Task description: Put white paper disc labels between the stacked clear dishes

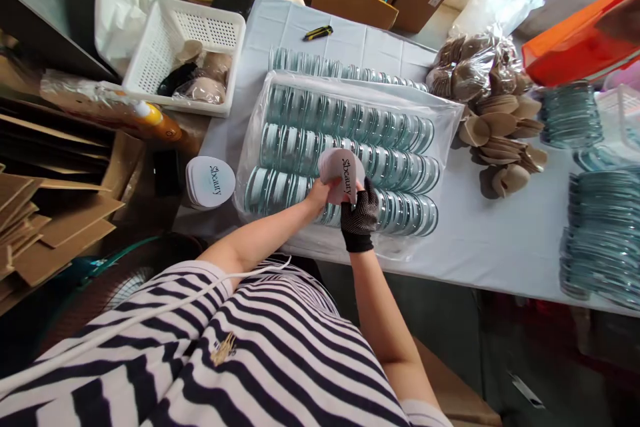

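My bare left hand (319, 197) and my right hand (361, 213), in a black dotted glove, both grip a small stack of white rounded cards (334, 165) printed "beauty". The front card bends away from the others near my right fingers. Below the cards lie rows of clear plastic cases (300, 150), set on edge in a clear plastic bag (453, 121). A taller pile of the same printed cards (210, 181) rests at the table's left edge.
On the cloth-covered table (480, 240) are beige moulded cups (500, 127), stacked clear cases (607, 227) and a yellow-black cutter (318, 33). A white basket (237, 47) with bagged cups stands at the back left. Flattened cardboard (75, 233) lies to the left.
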`<state>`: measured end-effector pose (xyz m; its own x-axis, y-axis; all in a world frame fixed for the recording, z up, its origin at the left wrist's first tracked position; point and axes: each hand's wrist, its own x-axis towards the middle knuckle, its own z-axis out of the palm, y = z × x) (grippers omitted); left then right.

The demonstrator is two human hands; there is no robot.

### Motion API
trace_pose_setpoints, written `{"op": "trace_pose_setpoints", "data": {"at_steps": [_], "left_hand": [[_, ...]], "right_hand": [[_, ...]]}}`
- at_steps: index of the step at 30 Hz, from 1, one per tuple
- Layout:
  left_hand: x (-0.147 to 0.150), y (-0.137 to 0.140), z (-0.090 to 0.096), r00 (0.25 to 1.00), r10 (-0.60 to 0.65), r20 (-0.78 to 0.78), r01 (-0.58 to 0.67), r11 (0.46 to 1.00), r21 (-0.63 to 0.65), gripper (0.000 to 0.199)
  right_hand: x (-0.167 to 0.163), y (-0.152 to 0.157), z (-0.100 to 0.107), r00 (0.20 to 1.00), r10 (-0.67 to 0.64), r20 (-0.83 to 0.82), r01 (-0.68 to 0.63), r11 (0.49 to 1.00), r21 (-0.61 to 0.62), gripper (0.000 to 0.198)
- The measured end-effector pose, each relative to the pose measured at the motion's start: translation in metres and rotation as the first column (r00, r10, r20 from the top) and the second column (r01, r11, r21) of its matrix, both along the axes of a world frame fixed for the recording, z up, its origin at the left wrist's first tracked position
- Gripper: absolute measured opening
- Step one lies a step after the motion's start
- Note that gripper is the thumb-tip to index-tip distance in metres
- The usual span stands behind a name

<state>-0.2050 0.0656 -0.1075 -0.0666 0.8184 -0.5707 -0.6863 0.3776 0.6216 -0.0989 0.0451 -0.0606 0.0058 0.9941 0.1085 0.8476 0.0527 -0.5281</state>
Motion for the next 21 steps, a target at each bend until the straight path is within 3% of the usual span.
{"op": "trace_pose_setpoints", "data": {"at_steps": [3,5,8,12,15,16,18,21], "left_hand": [[-0.01,0.002,0.005,0.998,-0.025,0.05,0.024,0.999,0.025,0.023],[-0.023,0.009,0.008,0.998,0.012,0.067,-0.015,0.999,0.042,0.025],[-0.046,0.023,0.006,0.996,0.09,0.026,-0.089,0.996,-0.03,0.023],[-0.062,0.03,-0.004,0.994,0.112,-0.011,-0.112,0.984,-0.139,0.018],[-0.058,0.022,0.004,0.995,0.096,-0.001,-0.095,0.985,-0.142,0.017],[-0.056,0.019,0.007,0.996,0.087,0.004,-0.086,0.987,-0.138,0.019],[-0.055,0.015,0.011,0.991,0.131,-0.033,-0.135,0.973,-0.185,0.021],[-0.058,0.02,0.004,0.993,0.11,-0.03,-0.114,0.978,-0.175,0.029]], "right_hand": [[-0.003,-0.016,0.012,0.974,-0.228,0.019,0.228,0.965,-0.13,0.045],[0.009,-0.037,0.018,0.937,-0.342,0.07,0.348,0.928,-0.132,0.047],[0.027,-0.085,0.017,0.962,-0.158,0.221,0.21,0.948,-0.238,0.045],[0.01,-0.12,0.0,0.936,0.139,0.322,0.066,0.832,-0.551,0.041],[-0.024,-0.102,-0.009,0.926,0.26,0.274,-0.021,0.76,-0.649,0.042],[-0.032,-0.092,-0.009,0.929,0.268,0.254,-0.041,0.757,-0.652,0.039],[-0.038,-0.074,-0.01,0.938,0.238,0.251,-0.026,0.772,-0.635,0.032],[-0.032,-0.064,-0.013,0.954,0.183,0.237,-0.01,0.811,-0.584,0.032]]}}
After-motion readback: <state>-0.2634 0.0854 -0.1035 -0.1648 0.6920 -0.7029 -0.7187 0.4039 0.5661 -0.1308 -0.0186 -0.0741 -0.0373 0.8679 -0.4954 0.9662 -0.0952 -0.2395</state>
